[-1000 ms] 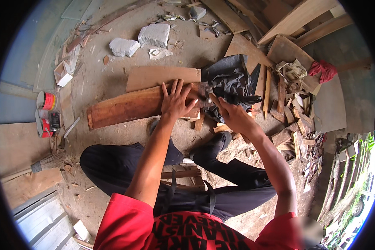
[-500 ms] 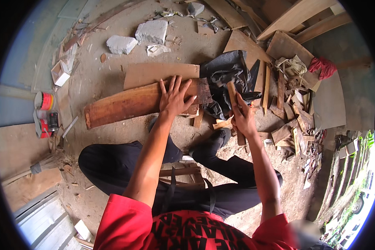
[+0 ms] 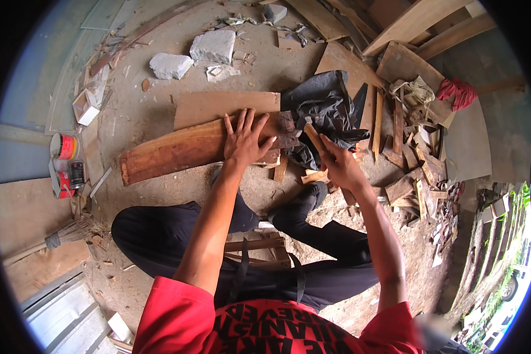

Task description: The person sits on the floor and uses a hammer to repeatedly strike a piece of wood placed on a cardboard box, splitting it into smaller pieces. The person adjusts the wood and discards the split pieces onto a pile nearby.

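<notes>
Across the ground in front of me lies a long, reddish-brown plank [image 3: 177,147] with a rough, darker right end. My left hand [image 3: 244,140] rests flat on it with the fingers spread, right of its middle. In my closed right hand [image 3: 341,165] is a narrow wooden stick [image 3: 314,137], slanting up and left. The stick's upper tip is close to the plank's dark end; my fingers cover its middle. A flat brown board [image 3: 224,106] lies behind the plank, partly covered by it. Crumpled black plastic sheeting [image 3: 324,97] lies just beyond the stick.
Wood scraps [image 3: 416,171] are heaped at the right. Two pale concrete chunks [image 3: 213,47] lie at the back. Opened cans [image 3: 65,146] and a straw broom [image 3: 65,233] are at the left. My shoe [image 3: 298,209] is close below the plank's right end.
My right hand has shifted slightly, and the stick's upper tip has swung left and a little down, nearer the plank's end. My left hand stays on the plank.
</notes>
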Demonstrator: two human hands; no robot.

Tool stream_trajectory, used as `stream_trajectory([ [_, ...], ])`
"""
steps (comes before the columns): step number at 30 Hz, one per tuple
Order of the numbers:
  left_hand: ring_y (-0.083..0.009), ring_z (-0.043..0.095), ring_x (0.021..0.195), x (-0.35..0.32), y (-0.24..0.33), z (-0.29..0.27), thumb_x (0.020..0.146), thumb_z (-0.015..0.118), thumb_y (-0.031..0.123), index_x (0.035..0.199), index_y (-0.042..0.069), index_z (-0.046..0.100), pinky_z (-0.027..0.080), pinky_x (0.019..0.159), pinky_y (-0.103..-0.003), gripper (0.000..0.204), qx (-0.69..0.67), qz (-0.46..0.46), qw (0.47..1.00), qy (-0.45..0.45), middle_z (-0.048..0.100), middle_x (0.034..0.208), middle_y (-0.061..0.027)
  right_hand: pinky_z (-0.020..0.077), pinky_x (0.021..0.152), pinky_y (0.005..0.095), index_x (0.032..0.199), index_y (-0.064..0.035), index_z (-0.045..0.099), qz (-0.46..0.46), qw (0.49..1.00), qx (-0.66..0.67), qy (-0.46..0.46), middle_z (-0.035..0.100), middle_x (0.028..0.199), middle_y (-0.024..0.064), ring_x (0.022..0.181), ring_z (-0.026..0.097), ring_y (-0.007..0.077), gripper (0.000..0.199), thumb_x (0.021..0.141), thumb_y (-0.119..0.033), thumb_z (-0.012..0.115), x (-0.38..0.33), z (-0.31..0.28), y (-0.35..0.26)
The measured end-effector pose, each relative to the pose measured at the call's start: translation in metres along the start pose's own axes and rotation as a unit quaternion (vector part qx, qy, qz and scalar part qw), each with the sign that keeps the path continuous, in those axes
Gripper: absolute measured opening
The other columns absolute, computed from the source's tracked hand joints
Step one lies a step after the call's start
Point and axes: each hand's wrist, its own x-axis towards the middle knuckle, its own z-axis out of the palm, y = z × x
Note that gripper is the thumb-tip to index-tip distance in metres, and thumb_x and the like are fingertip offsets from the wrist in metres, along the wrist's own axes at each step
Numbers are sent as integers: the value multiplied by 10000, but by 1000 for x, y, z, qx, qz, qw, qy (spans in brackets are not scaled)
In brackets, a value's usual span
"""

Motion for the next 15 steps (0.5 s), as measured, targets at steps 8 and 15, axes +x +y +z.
stream_trajectory([
  [8, -304, 294, 1496, 2, 3, -2, 941, 500, 643, 1538, 262, 394, 81, 1195, -690, 716, 8, -3, 1000, -16, 360, 1590, -128, 512, 641, 366, 1485, -38, 466, -167, 978, -109, 65, 677, 777, 151, 677, 669, 246, 495, 1015, -164, 555, 15, -11, -12],
  [15, -297, 304, 1490, -1, -1, 1, 930, 522, 634, 1528, 263, 410, 88, 1190, -700, 713, 3, -1, 1000, 3, 366, 1585, -128, 522, 718, 558, 1393, -16, 531, -154, 972, -174, 37, 650, 833, 323, 819, 647, 497, 416, 999, -148, 527, 17, -9, -45],
])
